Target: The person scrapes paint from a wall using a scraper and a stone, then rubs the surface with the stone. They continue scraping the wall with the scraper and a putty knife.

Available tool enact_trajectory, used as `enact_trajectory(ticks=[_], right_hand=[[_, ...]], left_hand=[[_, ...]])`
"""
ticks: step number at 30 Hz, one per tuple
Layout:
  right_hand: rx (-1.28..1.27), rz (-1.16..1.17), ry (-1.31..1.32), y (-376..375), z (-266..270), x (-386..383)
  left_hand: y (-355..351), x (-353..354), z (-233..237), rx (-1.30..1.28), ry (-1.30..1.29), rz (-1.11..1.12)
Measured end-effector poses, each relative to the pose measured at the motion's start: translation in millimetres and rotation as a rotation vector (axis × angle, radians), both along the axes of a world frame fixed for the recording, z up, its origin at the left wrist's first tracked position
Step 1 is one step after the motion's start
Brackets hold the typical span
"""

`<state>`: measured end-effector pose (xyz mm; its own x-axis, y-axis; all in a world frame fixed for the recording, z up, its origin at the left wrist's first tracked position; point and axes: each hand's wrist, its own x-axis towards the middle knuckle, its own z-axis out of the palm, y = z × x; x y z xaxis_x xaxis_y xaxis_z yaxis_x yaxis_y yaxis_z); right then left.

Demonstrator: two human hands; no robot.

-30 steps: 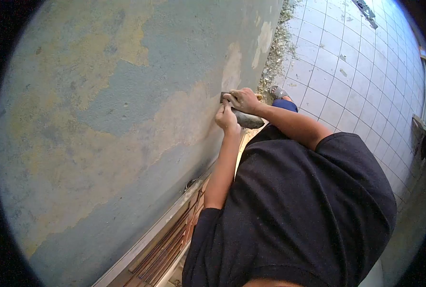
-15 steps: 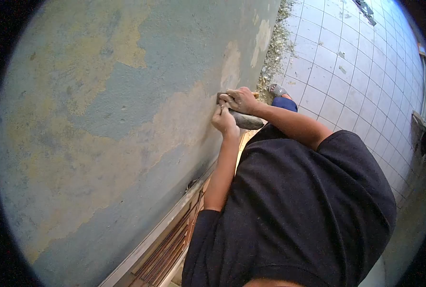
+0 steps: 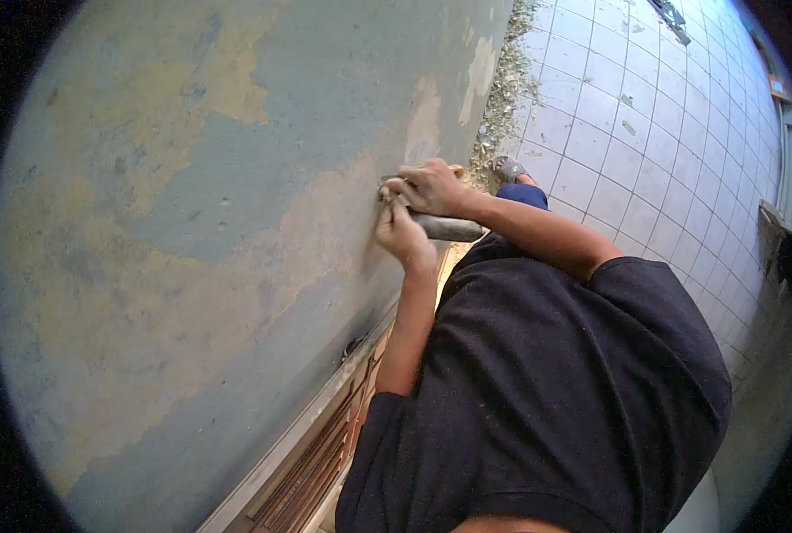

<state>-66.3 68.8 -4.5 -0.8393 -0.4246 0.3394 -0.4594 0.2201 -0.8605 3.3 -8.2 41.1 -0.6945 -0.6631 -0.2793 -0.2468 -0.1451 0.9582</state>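
Observation:
My right hand is closed around a hand tool and pressed close to the painted wall. Just below it, my left hand pinches the tool's front end, its fingertips touching those of my right hand. A thick grey handle sticks out to the right from between the hands. A short light-brown wooden end shows behind my right hand. The tool's working edge is mostly hidden by my fingers. Around the hands, the wall shows bare beige patches between blue-green and yellowish paint.
Paint flakes lie along the wall's foot on the white tiled floor. My foot in a grey sandal stands near them. A slatted wooden frame runs along the wall at the lower left. A dark object lies at the top right.
Both hands and the tool have shifted left along the wall. The grey handle now points more level to the right. The whole view has shifted slightly.

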Motion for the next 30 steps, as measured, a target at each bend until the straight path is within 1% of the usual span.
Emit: enact_trajectory(ticks=[1,2,3,4,5,6,7,8,9,10,12,13,14,16,17,19,22,23,24,25,26,27,28,29,30], right_hand=[[0.087,0.014,-0.002,-4.8,-2.4,-0.6],[0.082,0.015,-0.017,-7.2,-4.5,6.7],[0.076,0.006,0.000,-10.3,-2.7,9.9],[0.074,-0.006,0.032,-11.1,-1.0,4.3],[0.053,0.000,-0.012,-3.6,-0.3,5.5],[0.051,-0.007,-0.005,2.7,-11.8,5.6],[0.088,-0.028,-0.037,5.4,-34.3,6.8],[0.126,-0.046,-0.072,8.8,-50.8,7.8],[0.179,-0.088,-0.102,12.7,-55.3,6.5],[0.176,-0.080,-0.104,13.6,-60.0,6.0],[0.247,-0.117,-0.141,12.8,-63.6,1.7],[0.300,-0.112,-0.172,11.1,-62.6,1.6],[0.297,-0.113,-0.172,9.4,-61.6,0.5],[0.105,-0.109,-0.111,7.7,-46.4,1.5],[0.105,-0.108,-0.116,6.0,-37.9,3.8],[0.000,-0.065,0.054,3.6,-20.1,0.8],[-0.054,-0.027,-0.018,-9.1,4.7,3.6],[-0.048,-0.013,-0.016,-10.9,13.4,4.0],[-0.049,-0.015,-0.019,-11.3,12.3,7.7],[-0.029,-0.025,-0.037,-13.1,10.7,10.5],[-0.006,-0.033,-0.044,-13.1,9.8,8.1],[-0.067,-0.048,-0.043,-7.4,7.9,9.5],[-0.069,-0.051,-0.040,-1.2,-3.2,10.5],[0.013,-0.081,-0.050,4.6,-23.7,8.9],[0.095,-0.108,-0.063,7.5,-44.0,8.2]], left_hand=[[0.7,2.8,14.9,0.001,0.027,0.022],[0.9,7.3,30.3,-0.008,0.045,0.051],[2.4,6.9,40.8,0.038,-0.008,0.080],[-3.3,6.7,24.9,0.037,0.006,0.079],[-11.5,11.3,-2.2,0.028,-0.018,0.034],[-12.7,10.5,-19.9,0.021,-0.043,-0.014],[-2.6,1.6,-22.4,-0.015,-0.132,0.015],[-0.5,-1.8,-52.8,0.020,-0.076,0.071],[3.1,-11.5,-55.3,-0.006,-0.131,0.022],[3.7,-15.3,-56.1,-0.037,-0.192,-0.022],[5.5,-15.6,-55.8,-0.092,-0.242,0.000],[3.4,-13.2,-54.2,-0.006,-0.205,0.011],[2.7,-13.6,-53.2,0.083,-0.163,0.017],[3.1,-12.0,-43.1,0.043,-0.116,0.015],[2.5,-9.8,-34.8,0.002,-0.068,0.014],[9.1,-10.1,-3.6,-0.009,-0.035,0.021],[1.5,4.1,27.9,-0.047,-0.029,-0.004],[1.5,6.0,40.3,-0.033,0.025,0.015],[2.3,8.3,49.1,-0.023,0.078,0.035],[1.8,9.8,50.6,-0.016,0.064,0.027],[0.4,6.8,42.5,-0.015,0.073,0.024],[-4.0,6.1,24.7,-0.044,-0.056,-0.019],[-7.1,5.2,5.5,-0.073,-0.188,-0.061],[-2.3,-0.8,-16.1,-0.047,-0.124,-0.035],[0.7,-4.9,-30.8,-0.062,-0.170,-0.028]])
